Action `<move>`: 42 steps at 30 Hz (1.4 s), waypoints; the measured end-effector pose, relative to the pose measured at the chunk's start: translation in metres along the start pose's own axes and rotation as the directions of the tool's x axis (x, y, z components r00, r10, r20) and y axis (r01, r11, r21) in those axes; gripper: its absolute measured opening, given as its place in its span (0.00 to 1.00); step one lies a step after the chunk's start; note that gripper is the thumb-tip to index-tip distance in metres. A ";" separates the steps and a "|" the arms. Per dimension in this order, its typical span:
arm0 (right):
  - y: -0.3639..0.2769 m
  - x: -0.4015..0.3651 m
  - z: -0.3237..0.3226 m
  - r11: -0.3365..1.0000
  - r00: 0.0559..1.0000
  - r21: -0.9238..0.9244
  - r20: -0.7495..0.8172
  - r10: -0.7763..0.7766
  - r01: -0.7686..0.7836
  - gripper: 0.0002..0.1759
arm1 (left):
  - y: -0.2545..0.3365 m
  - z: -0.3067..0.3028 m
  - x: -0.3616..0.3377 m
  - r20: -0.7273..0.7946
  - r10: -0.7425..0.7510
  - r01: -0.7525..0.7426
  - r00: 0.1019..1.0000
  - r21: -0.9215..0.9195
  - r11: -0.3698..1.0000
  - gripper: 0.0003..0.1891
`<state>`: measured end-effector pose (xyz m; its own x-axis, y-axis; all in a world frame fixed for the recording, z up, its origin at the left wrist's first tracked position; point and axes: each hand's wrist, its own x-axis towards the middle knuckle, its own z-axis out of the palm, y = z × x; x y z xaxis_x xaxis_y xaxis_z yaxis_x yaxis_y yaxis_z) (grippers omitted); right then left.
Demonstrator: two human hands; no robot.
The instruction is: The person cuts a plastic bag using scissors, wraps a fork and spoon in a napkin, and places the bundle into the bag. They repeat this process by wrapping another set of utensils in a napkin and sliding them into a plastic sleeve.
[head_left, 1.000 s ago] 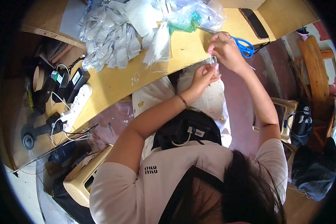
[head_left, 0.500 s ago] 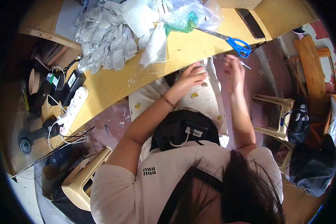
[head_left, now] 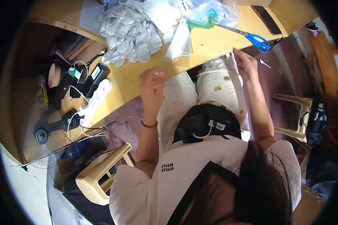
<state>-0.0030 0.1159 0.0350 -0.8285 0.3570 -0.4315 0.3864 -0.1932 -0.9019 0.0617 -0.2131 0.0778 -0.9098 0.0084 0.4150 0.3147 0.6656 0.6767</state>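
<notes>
Sitting at the table (head_left: 214, 42), we have our right hand (head_left: 245, 63) open and flat against its edge, gripping nothing, just above the white cloth (head_left: 218, 84) on our lap. Our left hand (head_left: 153, 85) hovers over the tabletop, too blurred to tell whether its fingers pinch anything. The pile of clear bags (head_left: 133, 32) lies beyond it, near but apart. We judge it best to lift one bag by a corner. Scissors (head_left: 257, 39) sit farther right.

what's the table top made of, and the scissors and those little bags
Table top: probably wood or plywood, matte pale yellow with a brown cut edge. Scissors: glossy blue plastic handles, grey metal blades. Little bags: thin clear plastic, crinkled and shiny.
</notes>
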 end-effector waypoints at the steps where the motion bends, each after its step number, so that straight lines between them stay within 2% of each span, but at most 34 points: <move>1: 0.001 0.002 0.001 0.999 1.000 0.034 0.007 0.007 -0.007 0.14 | -0.006 -0.005 0.006 -0.076 0.049 -0.039 0.996 0.133 0.990 0.09; 4: 0.001 0.003 0.000 0.995 0.999 0.099 0.008 0.031 -0.032 0.14 | -0.019 -0.014 0.017 -0.040 -0.106 0.104 0.994 -0.069 0.992 0.10; 7: -0.006 -0.001 0.000 0.992 0.997 0.098 -0.007 0.075 -0.074 0.15 | -0.014 -0.023 0.027 0.185 -0.130 0.125 0.974 0.034 0.992 0.13; 10: -0.008 -0.001 0.001 0.991 0.995 0.094 -0.018 0.100 -0.098 0.14 | -0.025 -0.020 0.038 0.264 0.116 -0.145 0.958 0.094 0.985 0.19; 12: -0.008 -0.003 0.005 0.994 0.996 0.071 -0.041 0.085 -0.082 0.12 | -0.028 -0.018 0.047 0.322 0.179 -0.220 0.930 0.094 0.971 0.21; 15: -0.007 0.005 -0.003 0.992 0.994 0.116 0.093 -0.063 0.052 0.08 | -0.029 -0.014 0.057 0.341 0.290 -0.321 0.895 0.039 0.946 0.22; 16: -0.019 -0.006 0.006 0.993 0.993 0.059 0.038 -0.109 0.107 0.07 | -0.029 -0.013 0.059 0.334 0.326 -0.351 0.884 0.015 0.936 0.22; 18: -0.040 -0.027 0.024 0.977 0.977 -0.069 -0.060 -0.206 0.202 0.06 | -0.030 -0.014 0.060 0.380 0.301 -0.338 0.875 0.034 0.941 0.21; 19: -0.038 -0.022 0.022 0.969 0.974 -0.113 -0.027 -0.225 0.221 0.06 | -0.032 -0.015 0.060 0.403 0.287 -0.331 0.869 0.044 0.942 0.20; 22: -0.028 -0.002 0.022 0.922 0.927 -0.105 -0.007 -0.374 0.372 0.06 | -0.036 -0.011 0.061 0.448 0.366 -0.466 0.816 0.133 0.875 0.18; 25: -0.035 0.000 0.015 0.867 0.907 -0.283 0.021 -0.421 0.409 0.06 | -0.040 -0.006 0.063 0.361 0.510 -0.575 0.781 0.099 0.812 0.15; 28: -0.051 -0.004 0.018 0.810 0.850 -0.258 0.137 -0.509 0.527 0.06 | -0.032 -0.002 0.068 0.265 0.516 -0.518 0.815 -0.068 0.853 0.13; 29: -0.053 -0.002 0.017 0.750 0.811 -0.309 0.266 -0.521 0.584 0.09 | -0.030 0.001 0.070 0.257 0.509 -0.503 0.822 -0.093 0.859 0.12; 32: -0.060 -0.023 0.043 0.732 0.708 -0.168 0.468 -0.530 0.660 0.22 | -0.023 0.008 0.076 0.210 0.501 -0.479 0.839 -0.150 0.865 0.09; 34: -0.057 -0.043 0.063 0.670 0.668 -0.227 0.526 -0.526 0.707 0.38 | -0.015 0.013 0.079 0.155 0.513 -0.489 0.844 -0.167 0.856 0.08; 35: -0.054 -0.051 0.073 0.613 0.615 -0.220 0.550 -0.564 0.759 0.47 | -0.013 0.017 0.082 0.098 0.520 -0.502 0.848 -0.163 0.849 0.07; 36: -0.049 -0.057 0.082 0.582 0.563 -0.165 0.554 -0.613 0.797 0.52 | -0.011 0.021 0.085 0.041 0.526 -0.514 0.850 -0.157 0.843 0.07; 38: -0.032 -0.063 0.103 0.445 0.435 -0.096 0.466 -0.770 0.891 0.55 | -0.001 0.028 0.089 -0.061 0.523 -0.526 0.850 -0.156 0.836 0.06; 41: -0.020 -0.068 0.125 0.330 0.333 -0.055 0.260 -0.907 0.942 0.56 | 0.022 0.035 0.102 -0.165 0.525 -0.549 0.835 -0.164 0.820 0.06; 42: -0.022 -0.067 0.129 0.336 0.337 -0.039 0.199 -0.920 0.941 0.56 | 0.028 0.037 0.107 -0.177 0.541 -0.566 0.822 -0.161 0.808 0.06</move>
<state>-0.0085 -0.0218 0.0870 -0.7154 0.1158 0.6891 -0.6341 0.3068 -0.7098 -0.0369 -0.1658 0.1182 -0.5298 0.2346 0.8151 0.8134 0.4129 0.4098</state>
